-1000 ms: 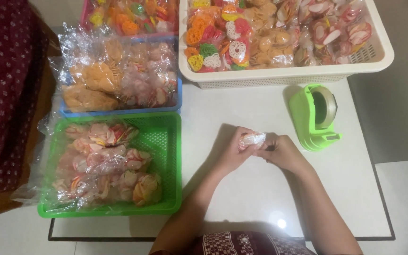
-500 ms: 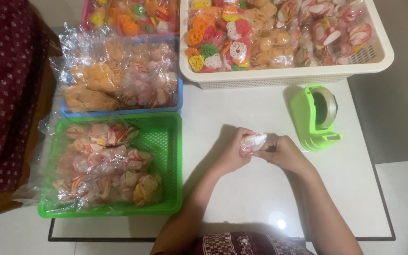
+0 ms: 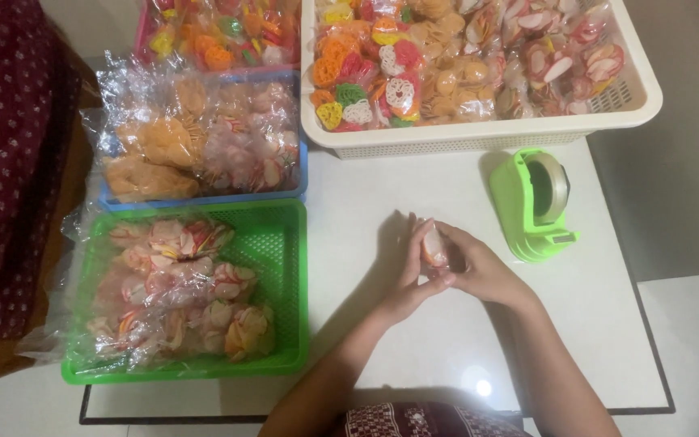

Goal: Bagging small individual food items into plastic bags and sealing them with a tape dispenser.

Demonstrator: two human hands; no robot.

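A small clear packet of white and pink crackers is pressed between my two hands above the white table. My left hand cups it from the left with fingers pointing up. My right hand closes on it from the right. A green tape dispenser stands just right of my hands. The green basket with several sealed cracker packets sits to the left.
A blue basket of cracker bags lies behind the green one, a pink basket behind that. A large cream basket of colourful crackers fills the back right. A person in dark red patterned cloth is at the left edge.
My hands have shifted slightly and turned the packet; my left fingers now stand upright against it. The baskets and the dispenser have stayed put.
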